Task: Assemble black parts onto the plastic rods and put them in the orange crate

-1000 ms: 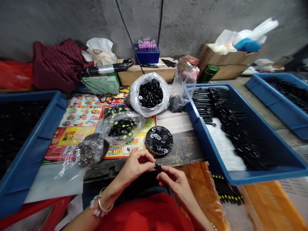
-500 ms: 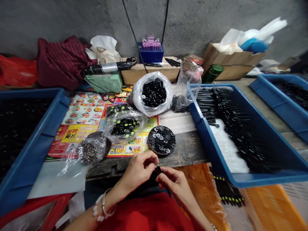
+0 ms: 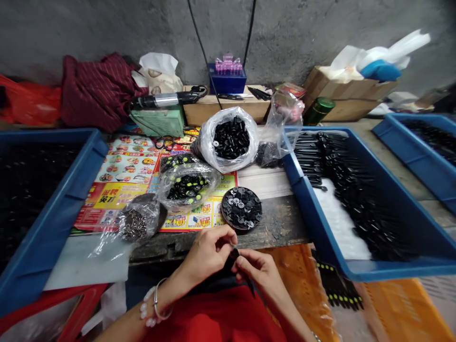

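Observation:
Close to my lap, my right hand [image 3: 254,267] grips a slim black plastic part [image 3: 234,253], its thin tail pointing down below the fingers. My left hand [image 3: 213,251] meets its upper end with thumb and forefinger pinched together. Whatever is between those fingertips is too small to make out. Just beyond the hands is a round dish of flat black washer-like discs [image 3: 241,209]. Behind it stand a plastic bag of glossy black pieces [image 3: 231,137] and a bag of black pieces with yellow-green dots [image 3: 187,187]. Small metal rivets or screws [image 3: 134,224] lie in a bag-lined bowl to the left.
A blue crate [image 3: 342,266] on the right holds rows of long black parts. Another blue crate [image 3: 80,190] stands at left, a third [image 3: 413,147] at far right. A power screwdriver [image 3: 166,99] rests on a green box [image 3: 160,122]. The bench's front edge [image 3: 160,254] lies beyond my lap.
The view has shifted slightly, so the bench things appear a little further right. Both hands keep nearly the same place and grip around the black part.

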`<state>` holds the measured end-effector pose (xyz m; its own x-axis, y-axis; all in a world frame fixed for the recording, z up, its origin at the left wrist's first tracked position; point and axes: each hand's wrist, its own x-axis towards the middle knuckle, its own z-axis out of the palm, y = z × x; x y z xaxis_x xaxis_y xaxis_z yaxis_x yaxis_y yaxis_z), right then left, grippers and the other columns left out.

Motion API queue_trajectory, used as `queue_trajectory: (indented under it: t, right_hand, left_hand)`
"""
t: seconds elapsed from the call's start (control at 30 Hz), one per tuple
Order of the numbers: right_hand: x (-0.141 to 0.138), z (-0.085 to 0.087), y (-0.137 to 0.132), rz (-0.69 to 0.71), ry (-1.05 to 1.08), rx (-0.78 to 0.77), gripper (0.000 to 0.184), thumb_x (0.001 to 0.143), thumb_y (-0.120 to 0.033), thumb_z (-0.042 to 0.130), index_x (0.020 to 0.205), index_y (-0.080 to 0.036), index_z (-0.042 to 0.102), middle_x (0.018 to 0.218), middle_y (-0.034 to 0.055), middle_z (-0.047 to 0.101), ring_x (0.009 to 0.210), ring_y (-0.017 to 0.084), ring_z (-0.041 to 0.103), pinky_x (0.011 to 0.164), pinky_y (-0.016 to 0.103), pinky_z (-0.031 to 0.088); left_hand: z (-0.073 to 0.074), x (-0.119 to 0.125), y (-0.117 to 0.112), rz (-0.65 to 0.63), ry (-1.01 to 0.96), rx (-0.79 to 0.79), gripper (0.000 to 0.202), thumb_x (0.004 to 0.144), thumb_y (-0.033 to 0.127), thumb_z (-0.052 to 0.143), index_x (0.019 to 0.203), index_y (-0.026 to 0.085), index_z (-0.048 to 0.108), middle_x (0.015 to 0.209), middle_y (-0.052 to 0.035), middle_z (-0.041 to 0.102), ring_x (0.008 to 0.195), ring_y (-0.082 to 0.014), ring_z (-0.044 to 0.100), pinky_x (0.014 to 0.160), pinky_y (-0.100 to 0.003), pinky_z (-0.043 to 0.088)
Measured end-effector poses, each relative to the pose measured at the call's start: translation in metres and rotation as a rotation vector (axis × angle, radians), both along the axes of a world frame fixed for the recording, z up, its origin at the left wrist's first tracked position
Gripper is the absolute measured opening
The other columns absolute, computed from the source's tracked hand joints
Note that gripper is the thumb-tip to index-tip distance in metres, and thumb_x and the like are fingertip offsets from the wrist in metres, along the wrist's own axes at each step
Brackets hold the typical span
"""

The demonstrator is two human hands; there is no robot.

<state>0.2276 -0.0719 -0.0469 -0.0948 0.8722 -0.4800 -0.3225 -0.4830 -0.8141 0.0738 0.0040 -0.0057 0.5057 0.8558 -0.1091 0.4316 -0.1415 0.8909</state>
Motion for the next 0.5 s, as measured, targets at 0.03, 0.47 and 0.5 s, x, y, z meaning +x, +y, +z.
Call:
queue_trajectory:
  t: [0.03, 0.47, 0.5]
  right_hand:
    - [-0.001, 0.0, 0.001, -0.005, -0.002, -0.013, 0.038, 0.069, -0.05, 0.077, 0.085, -0.015, 0.077, 0.062, 0.0035, 0.07, 0.048, 0.011, 0.057, 0.05, 0.022, 0.049]
    - [0.003, -0.011, -0.007, 0.082, -0.241, -0.051, 0.043, 0.064, -0.055, 0.077, 0.08, -0.015, 0.081, 0.053, 0.0039, 0.065, 0.046, 0.015, 0.055, 0.046, 0.024, 0.046]
    - [0.003, -0.013, -0.008, 0.071, -0.269, -0.048, 0.046, 0.061, -0.057, 0.078, 0.08, -0.015, 0.081, 0.053, 0.0045, 0.066, 0.044, 0.017, 0.056, 0.045, 0.025, 0.047]
  left_hand:
    - [0.0, 0.0, 0.0, -0.002, -0.001, -0.008, 0.016, 0.074, 0.005, 0.051, 0.075, 0.018, 0.062, 0.069, 0.0011, 0.064, 0.06, -0.0124, 0.055, 0.057, -0.021, 0.04]
    - [0.012, -0.02, -0.011, -0.032, -0.06, -0.039, 0.015, 0.076, 0.01, 0.059, 0.084, 0.015, 0.071, 0.07, -0.0009, 0.067, 0.059, -0.0112, 0.054, 0.058, -0.019, 0.041]
    - [0.014, -0.026, -0.011, -0.018, -0.065, -0.033, 0.015, 0.076, 0.011, 0.061, 0.085, 0.015, 0.072, 0.071, -0.0009, 0.068, 0.059, -0.0112, 0.054, 0.058, -0.019, 0.041]
